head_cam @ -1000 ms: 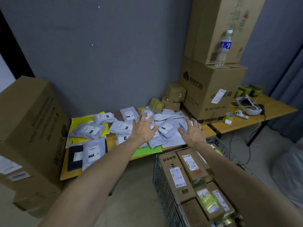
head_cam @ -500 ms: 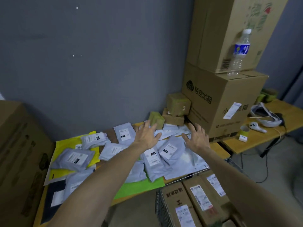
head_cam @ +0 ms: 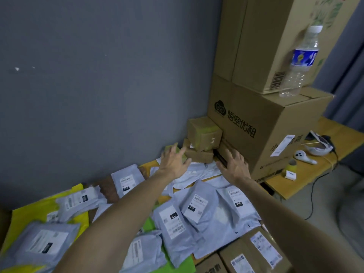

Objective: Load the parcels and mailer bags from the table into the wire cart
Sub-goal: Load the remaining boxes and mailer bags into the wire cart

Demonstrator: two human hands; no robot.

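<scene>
Both bare forearms are held stretched forward over the table, palms turned down. The left hand (head_cam: 174, 162) is seen with its fingers spread wide and nothing held in them; it is placed in front of a small green-taped box (head_cam: 169, 149), with its fingertips near the lower small parcel (head_cam: 199, 155). The right hand (head_cam: 233, 166) is likewise splayed and empty, and is set just before the bottom edge of the large printed carton (head_cam: 266, 123). Whether either hand touches the pale mailers (head_cam: 197, 171) beneath it cannot be told.

Two small cardboard parcels are stacked against the grey wall, the upper small parcel (head_cam: 204, 133) resting on the lower one and touching the large carton's side. Grey mailer bags (head_cam: 193, 205) with white labels are scattered and overlapped across the table under and beside the arms. A yellow mailer (head_cam: 29, 215) is spread at the left beneath several grey ones, and a green mailer (head_cam: 149, 226) is partly covered near the left forearm.

At the lower right edge, labelled brown parcels (head_cam: 256, 251) are seen packed side by side below the table's edge; the wire of the cart cannot be made out.

A second tall carton (head_cam: 266, 36) is stacked on the printed one, and a water bottle (head_cam: 301, 62) is stood upright beside it on the lower carton's top. On the side table (head_cam: 334, 133) at the right, a white headset (head_cam: 319, 144), a handheld controller (head_cam: 303, 157) and a roll of yellow tape (head_cam: 291, 166) are laid near one another.
</scene>
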